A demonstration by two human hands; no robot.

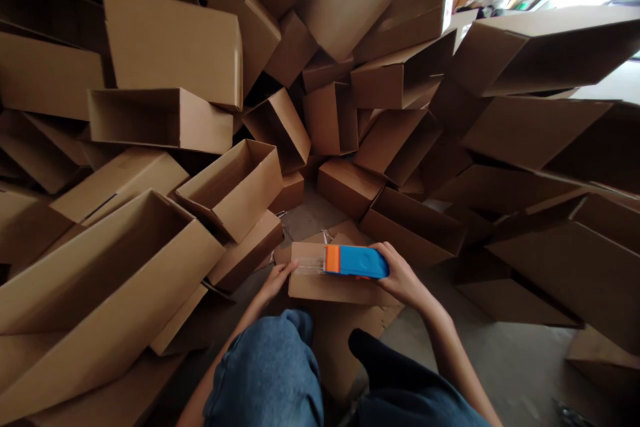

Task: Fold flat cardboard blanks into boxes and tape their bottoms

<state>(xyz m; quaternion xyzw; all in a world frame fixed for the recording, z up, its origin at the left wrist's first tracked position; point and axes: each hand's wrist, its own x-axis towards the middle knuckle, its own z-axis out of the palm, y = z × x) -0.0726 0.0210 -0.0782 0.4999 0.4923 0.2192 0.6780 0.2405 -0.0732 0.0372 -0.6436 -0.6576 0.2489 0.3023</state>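
Head view: two bare hands work low in front of the knees, ringed by cardboard.
Heap: erected cartons (173,47) rise ahead and on both sides; many show an open side with walls squared, so their forming looks at least partly done.
Floor: grey surface (470,347), visible at lower right and in a gap beyond the hands.
Trousers: blue denim (270,373) on the knees, just below the work.
Work in hand: small carton (330,290), lying between the hands, its upper face closed; taping appears partway along.
Tool: blue-and-orange tape dispenser (361,261), resting over the upper face, orange end leftward.
Right hand (397,273): wrapped around the dispenser's rear end.
Left hand (275,280): fingertips together at the carton's left edge; whether they pinch it or merely press is unclear.
Done: clear tape strip (310,264), running from near the left fingertips to the dispenser.
Left to do: probably the stretch toward the right end, which the dispenser and right hand partly hide.
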